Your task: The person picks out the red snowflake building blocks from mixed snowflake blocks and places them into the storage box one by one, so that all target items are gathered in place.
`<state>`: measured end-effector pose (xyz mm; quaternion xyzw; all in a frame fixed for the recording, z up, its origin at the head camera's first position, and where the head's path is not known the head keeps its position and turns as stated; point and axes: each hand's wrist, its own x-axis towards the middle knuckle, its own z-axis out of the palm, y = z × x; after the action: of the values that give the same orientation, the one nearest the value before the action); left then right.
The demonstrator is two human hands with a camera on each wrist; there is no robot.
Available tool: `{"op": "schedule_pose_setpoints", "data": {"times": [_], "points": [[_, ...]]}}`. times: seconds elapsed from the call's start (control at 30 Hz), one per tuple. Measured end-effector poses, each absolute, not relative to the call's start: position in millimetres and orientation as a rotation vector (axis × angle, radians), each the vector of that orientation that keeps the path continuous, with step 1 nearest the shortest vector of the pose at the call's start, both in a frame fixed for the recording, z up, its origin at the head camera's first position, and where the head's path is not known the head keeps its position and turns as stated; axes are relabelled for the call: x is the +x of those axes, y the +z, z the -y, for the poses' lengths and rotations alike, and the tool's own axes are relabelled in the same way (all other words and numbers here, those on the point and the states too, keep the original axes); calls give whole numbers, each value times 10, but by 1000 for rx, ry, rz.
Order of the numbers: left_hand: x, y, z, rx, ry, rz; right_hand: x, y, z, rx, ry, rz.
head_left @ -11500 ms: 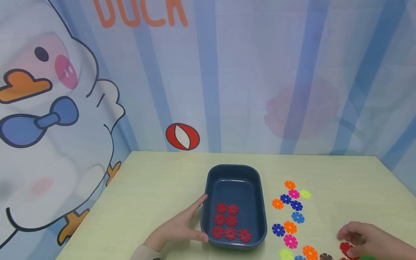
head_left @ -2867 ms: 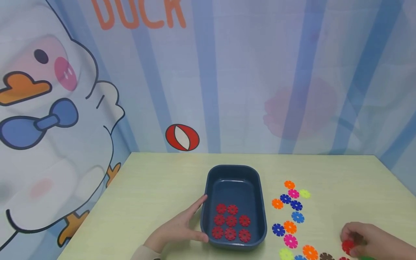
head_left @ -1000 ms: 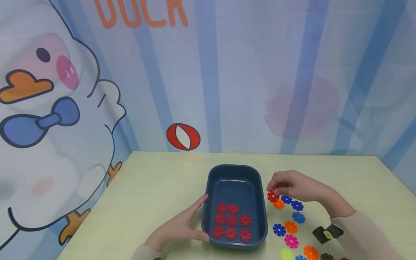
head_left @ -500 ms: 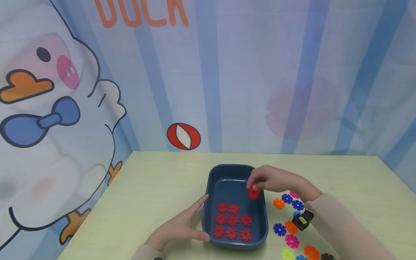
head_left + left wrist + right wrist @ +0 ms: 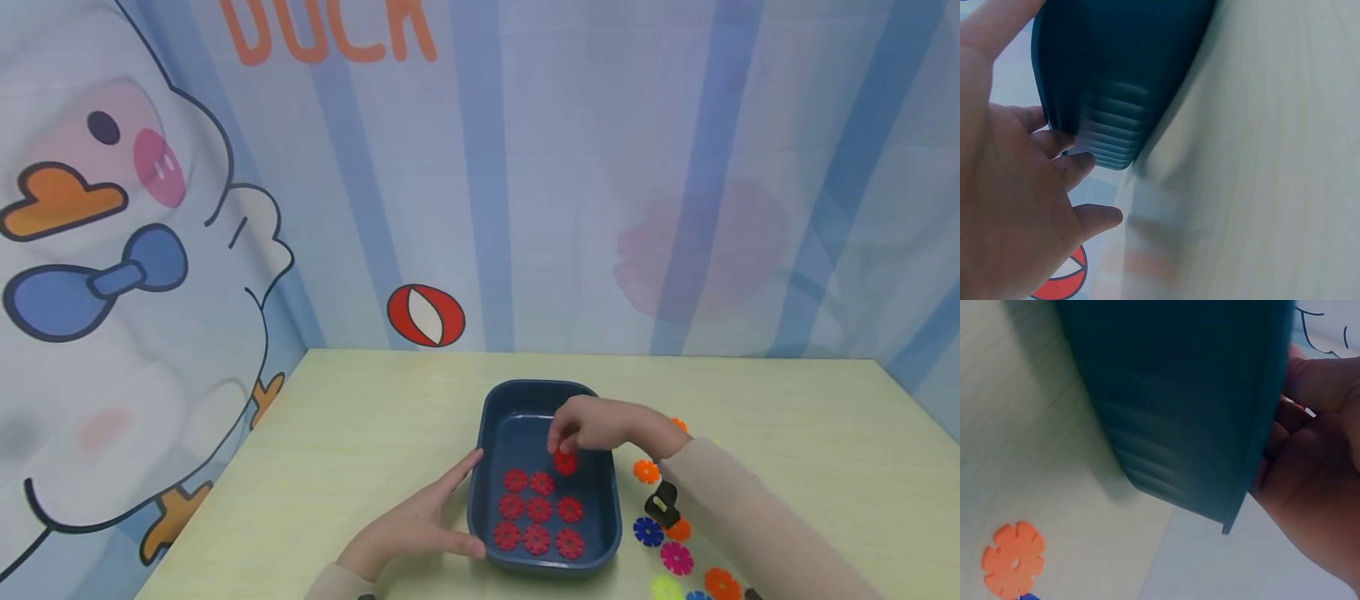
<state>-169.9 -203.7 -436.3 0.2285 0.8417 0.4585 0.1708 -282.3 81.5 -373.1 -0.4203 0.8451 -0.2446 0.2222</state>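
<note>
A dark blue rectangular tray (image 5: pixel 480 433) stands on the table. Inside it, several red plastic snowflake discs (image 5: pixel 537 509) lie in rows towards its near end. My right hand (image 5: pixel 592 423) is over the tray's right side and pinches another red snowflake disc (image 5: pixel 565 462) between thumb and fingers, just behind the right column. My left hand (image 5: pixel 420 529) is at the tray's left side, thumb and fingers spread apart. In the left wrist view, fingertips (image 5: pixel 1079 167) of that hand touch the tray's outer wall. The tray's wall mostly hides the right fingertips in the right wrist view.
To the tray's right lie loose snowflake discs, among them orange (image 5: pixel 647 472), dark blue (image 5: pixel 648 532), pink (image 5: pixel 677 558) and yellow (image 5: pixel 666 587) ones. My right sleeve (image 5: pixel 750 508) covers part of them. A printed cloth (image 5: pixel 555 183) hangs behind the table.
One more red disc has joined those in the tray since the oldest frame. My right hand then picked another at lower right and carried it left over the tray. My left hand stayed put.
</note>
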Motion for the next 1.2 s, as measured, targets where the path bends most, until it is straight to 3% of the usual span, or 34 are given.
{"op": "schedule_pose_setpoints", "data": {"times": [0.33,1.2], "points": [[-1699,-4355,2031,630,1309,-2371,-2848,-3847,-649,-1016,-485,-2373],[-1701,-4359,2027,630,1317,-2364,-2841,-3922,-515,-966,-273,-2421]]}}
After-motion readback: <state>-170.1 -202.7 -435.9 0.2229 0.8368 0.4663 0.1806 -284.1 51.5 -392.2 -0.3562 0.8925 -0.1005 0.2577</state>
